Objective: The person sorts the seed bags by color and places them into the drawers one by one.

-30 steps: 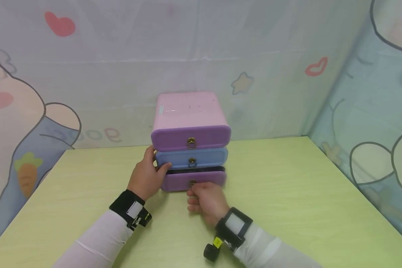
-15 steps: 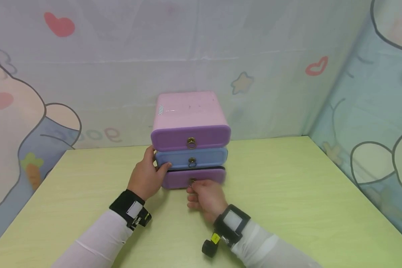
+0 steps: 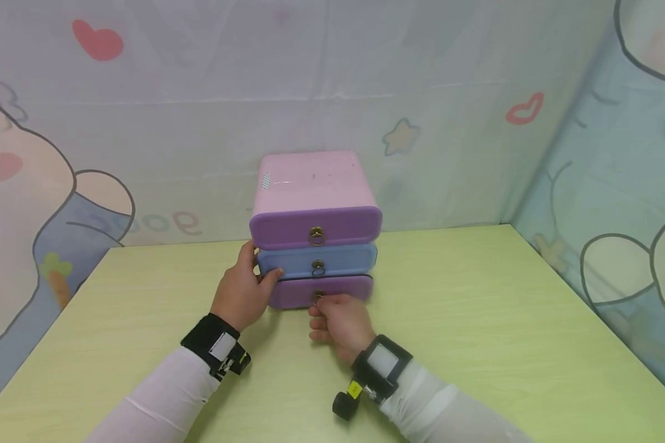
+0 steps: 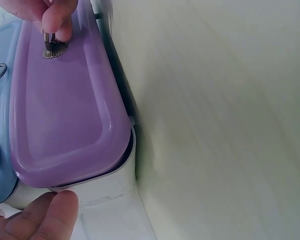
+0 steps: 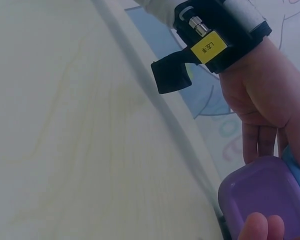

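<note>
A small drawer cabinet with a pink top (image 3: 316, 178) has three stacked drawers: purple, blue and purple. My left hand (image 3: 244, 292) holds its left side, thumb on the blue drawer (image 3: 299, 261), fingers along the side wall. With thumb and finger, my right hand (image 3: 343, 323) pinches the ring pull (image 4: 54, 49) of the bottom purple drawer (image 3: 290, 294). That drawer sits nearly flush, leaving a thin dark gap along its edge in the left wrist view. Only my right fingertips (image 5: 255, 227) show in the right wrist view.
The cabinet stands on a pale yellow-green table (image 3: 476, 320), close to a printed cloth backdrop (image 3: 199, 123). Another cloth side (image 3: 632, 215) rises at the right edge. Black camera straps (image 3: 382, 368) sit on both wrists.
The bottom purple drawer has slid inward, and the dark opening above it has narrowed to a thin line. My right hand moved forward with it; my left hand stayed in place.
</note>
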`<action>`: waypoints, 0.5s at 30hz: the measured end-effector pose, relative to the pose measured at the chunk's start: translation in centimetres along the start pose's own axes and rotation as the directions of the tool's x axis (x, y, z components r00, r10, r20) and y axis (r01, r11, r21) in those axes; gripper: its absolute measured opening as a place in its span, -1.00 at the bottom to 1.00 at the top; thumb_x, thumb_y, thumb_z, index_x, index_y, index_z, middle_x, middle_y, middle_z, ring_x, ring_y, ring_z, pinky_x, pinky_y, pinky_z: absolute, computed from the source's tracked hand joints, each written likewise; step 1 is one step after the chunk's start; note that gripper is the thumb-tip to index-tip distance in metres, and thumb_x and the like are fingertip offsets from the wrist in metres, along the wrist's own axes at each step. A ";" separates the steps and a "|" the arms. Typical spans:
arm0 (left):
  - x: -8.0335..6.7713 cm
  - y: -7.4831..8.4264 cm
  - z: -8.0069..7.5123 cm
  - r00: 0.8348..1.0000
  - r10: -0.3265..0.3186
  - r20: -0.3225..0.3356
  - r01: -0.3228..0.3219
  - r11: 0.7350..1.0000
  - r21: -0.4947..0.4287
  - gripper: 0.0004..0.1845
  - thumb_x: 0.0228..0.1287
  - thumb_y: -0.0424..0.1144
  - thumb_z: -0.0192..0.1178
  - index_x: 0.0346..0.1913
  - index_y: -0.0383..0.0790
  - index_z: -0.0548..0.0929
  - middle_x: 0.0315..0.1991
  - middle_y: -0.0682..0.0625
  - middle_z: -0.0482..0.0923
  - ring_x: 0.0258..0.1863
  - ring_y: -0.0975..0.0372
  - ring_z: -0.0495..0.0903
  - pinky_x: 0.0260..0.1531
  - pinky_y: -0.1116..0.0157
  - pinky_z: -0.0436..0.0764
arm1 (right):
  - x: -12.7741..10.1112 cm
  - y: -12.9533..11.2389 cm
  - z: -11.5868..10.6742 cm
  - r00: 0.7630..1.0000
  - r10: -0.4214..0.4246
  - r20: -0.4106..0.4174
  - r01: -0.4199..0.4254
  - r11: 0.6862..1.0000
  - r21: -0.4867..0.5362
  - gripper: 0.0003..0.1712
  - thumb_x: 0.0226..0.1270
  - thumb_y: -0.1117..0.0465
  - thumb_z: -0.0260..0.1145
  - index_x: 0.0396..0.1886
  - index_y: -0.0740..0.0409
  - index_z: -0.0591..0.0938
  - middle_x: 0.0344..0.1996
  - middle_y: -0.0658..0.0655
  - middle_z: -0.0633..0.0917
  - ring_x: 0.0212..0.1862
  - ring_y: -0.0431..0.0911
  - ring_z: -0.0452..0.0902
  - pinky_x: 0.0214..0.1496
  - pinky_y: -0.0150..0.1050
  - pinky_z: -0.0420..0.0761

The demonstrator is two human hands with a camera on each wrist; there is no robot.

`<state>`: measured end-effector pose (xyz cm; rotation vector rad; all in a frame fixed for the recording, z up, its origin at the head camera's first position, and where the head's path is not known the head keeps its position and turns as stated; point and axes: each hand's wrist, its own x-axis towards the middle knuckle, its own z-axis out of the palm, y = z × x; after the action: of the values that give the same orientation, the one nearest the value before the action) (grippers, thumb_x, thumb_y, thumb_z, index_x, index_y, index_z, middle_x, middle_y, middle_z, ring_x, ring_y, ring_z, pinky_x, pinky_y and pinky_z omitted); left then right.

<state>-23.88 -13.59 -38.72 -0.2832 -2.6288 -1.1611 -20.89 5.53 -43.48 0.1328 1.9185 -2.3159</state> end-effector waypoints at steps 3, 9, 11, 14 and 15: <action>0.0 0.1 0.0 1.000 0.000 0.003 0.000 1.000 -0.006 -0.19 0.52 -0.09 0.27 0.64 -0.15 0.09 0.47 -0.33 0.46 0.18 -0.14 0.72 0.14 -0.09 0.73 | 0.1 0.0 0.0 1.000 0.000 -0.002 0.000 1.000 -0.001 -0.64 0.59 0.36 0.10 0.19 0.55 0.54 -0.31 0.11 0.70 -0.44 -0.23 0.60 -0.44 -0.34 0.72; -0.1 0.1 -0.1 1.000 0.001 0.009 -0.001 1.000 -0.013 -0.19 0.54 -0.09 0.25 0.65 -0.14 0.07 0.47 -0.34 0.45 0.19 -0.15 0.71 0.14 -0.10 0.73 | 0.3 0.1 0.0 1.000 -0.010 0.001 0.010 1.000 -0.005 -0.64 0.59 0.36 0.10 0.19 0.56 0.53 -0.33 0.09 0.68 -0.45 -0.23 0.60 -0.45 -0.34 0.71; -0.1 0.2 -0.1 1.000 0.001 0.007 -0.001 1.000 -0.014 -0.19 0.54 -0.09 0.25 0.65 -0.13 0.07 0.47 -0.34 0.45 0.19 -0.15 0.71 0.14 -0.10 0.72 | 0.4 0.2 0.0 1.000 -0.016 0.004 0.016 1.000 -0.006 -0.64 0.60 0.36 0.09 0.19 0.56 0.53 -0.34 0.08 0.68 -0.45 -0.23 0.60 -0.46 -0.35 0.71; -0.1 0.2 -0.1 1.000 -0.002 0.007 0.002 1.000 -0.010 -0.20 0.55 -0.09 0.25 0.65 -0.13 0.08 0.47 -0.34 0.46 0.19 -0.15 0.72 0.15 -0.10 0.72 | 0.6 0.3 0.0 1.000 -0.021 0.008 0.021 1.000 -0.008 -0.64 0.60 0.35 0.09 0.19 0.57 0.54 -0.35 0.07 0.68 -0.46 -0.23 0.59 -0.46 -0.34 0.71; -0.1 0.1 -0.1 1.000 -0.003 0.006 0.003 1.000 -0.008 -0.20 0.55 -0.09 0.25 0.65 -0.13 0.08 0.46 -0.34 0.46 0.19 -0.15 0.71 0.15 -0.10 0.72 | 0.6 0.4 0.0 1.000 -0.021 0.008 0.021 1.000 -0.009 -0.64 0.60 0.35 0.10 0.19 0.57 0.54 -0.35 0.07 0.68 -0.46 -0.23 0.60 -0.46 -0.34 0.71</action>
<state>-23.73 -13.61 -38.57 -0.2850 -2.6316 -1.1733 -21.46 5.46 -43.96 0.1030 1.9361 -2.3169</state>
